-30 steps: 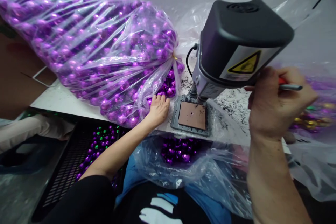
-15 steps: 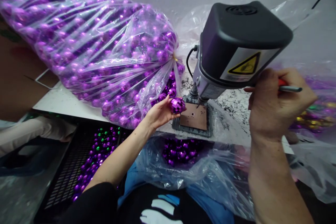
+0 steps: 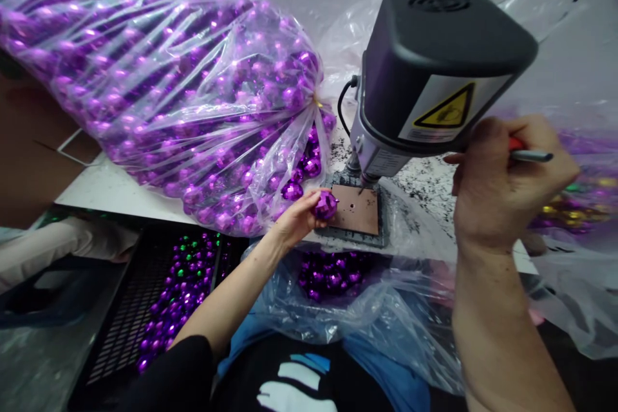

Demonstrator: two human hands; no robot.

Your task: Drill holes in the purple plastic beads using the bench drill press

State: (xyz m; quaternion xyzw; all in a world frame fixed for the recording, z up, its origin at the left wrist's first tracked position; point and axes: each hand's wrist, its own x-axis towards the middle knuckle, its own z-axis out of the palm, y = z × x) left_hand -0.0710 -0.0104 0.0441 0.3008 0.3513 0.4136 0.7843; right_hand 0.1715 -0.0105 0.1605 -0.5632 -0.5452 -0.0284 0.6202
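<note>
Pinching a faceted purple ball (image 3: 326, 205) at the fingertips of the left hand (image 3: 299, 216), with a brown plate (image 3: 362, 220) just right of them and a clear bag (image 3: 193, 80) to their upper left. Held lower beside the plate than half a second ago, away from the bag's gathered neck; still curling the right hand (image 3: 509, 190) around a red-and-silver handle (image 3: 532, 156).

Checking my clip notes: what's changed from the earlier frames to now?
The left hand took a purple faceted ball from beside the tied bag and brought it right, to the brown pad's left edge. Unchanged: right hand gripping the red handle, drill press and bag in place.
</note>
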